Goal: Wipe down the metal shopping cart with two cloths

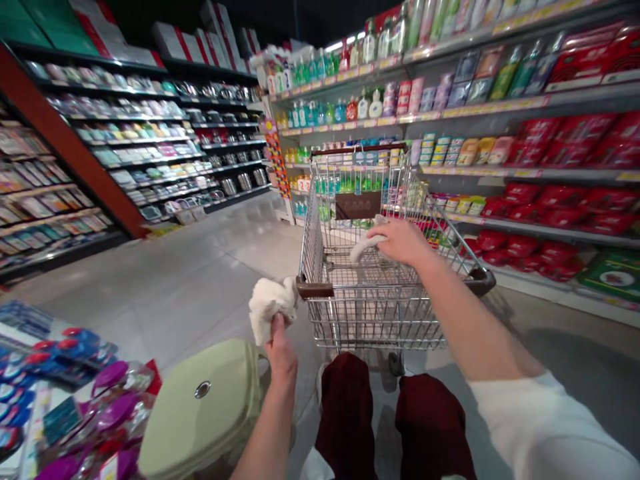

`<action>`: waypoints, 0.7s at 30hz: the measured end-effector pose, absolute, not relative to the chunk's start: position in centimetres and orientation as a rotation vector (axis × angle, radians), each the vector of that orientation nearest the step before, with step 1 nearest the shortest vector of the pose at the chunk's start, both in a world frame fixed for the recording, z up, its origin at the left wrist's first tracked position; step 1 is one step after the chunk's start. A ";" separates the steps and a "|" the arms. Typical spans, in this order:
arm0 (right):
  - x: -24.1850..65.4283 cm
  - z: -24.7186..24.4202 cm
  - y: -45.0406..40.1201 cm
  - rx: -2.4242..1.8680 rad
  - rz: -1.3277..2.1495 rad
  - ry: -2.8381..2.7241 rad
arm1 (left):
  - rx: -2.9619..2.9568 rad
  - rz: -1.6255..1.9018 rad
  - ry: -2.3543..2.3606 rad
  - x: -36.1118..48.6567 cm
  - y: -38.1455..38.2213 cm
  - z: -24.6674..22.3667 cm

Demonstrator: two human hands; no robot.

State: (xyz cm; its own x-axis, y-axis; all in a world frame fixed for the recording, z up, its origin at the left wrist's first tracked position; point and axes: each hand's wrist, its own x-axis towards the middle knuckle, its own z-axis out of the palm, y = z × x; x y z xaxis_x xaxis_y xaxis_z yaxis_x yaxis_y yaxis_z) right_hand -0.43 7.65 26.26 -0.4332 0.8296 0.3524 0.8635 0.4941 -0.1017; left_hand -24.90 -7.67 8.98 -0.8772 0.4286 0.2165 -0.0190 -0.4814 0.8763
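A bunched white cloth [269, 305] is pinched in my left hand [283, 350], just left of the cart's brown corner bumper [316, 289]. My right hand [401, 240] is closed on a second light cloth [365, 249], which curves down from the fingers above the basket. In front of my legs stands the metal shopping cart [375, 319], its handle [357, 151] on the far side. Wire mesh and floor show through its basket. Part of each cloth is hidden by my fingers.
A pale green lidded bin [200, 407] stands at lower left, close to my left forearm. Beside it are purple-topped packs [117, 410]. Shelves of bottles [320, 113] and red packages [565, 193] line the right; shelves of housewares [145, 143] stand at left.
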 end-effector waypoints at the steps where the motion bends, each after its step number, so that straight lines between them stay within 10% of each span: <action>1: -0.2 25.6 5.9 -1.426 -0.123 -2.284 | 0.723 2.412 1.460 -25.3 -7.7 9.6; 8: -0.2 21.7 -0.7 -1.766 -0.066 -2.058 | 1.742 2.171 1.445 -28.2 -3.8 15.7; 21: 1.0 22.5 1.1 -1.833 -0.052 -2.154 | 1.643 1.517 1.318 -26.8 1.4 18.4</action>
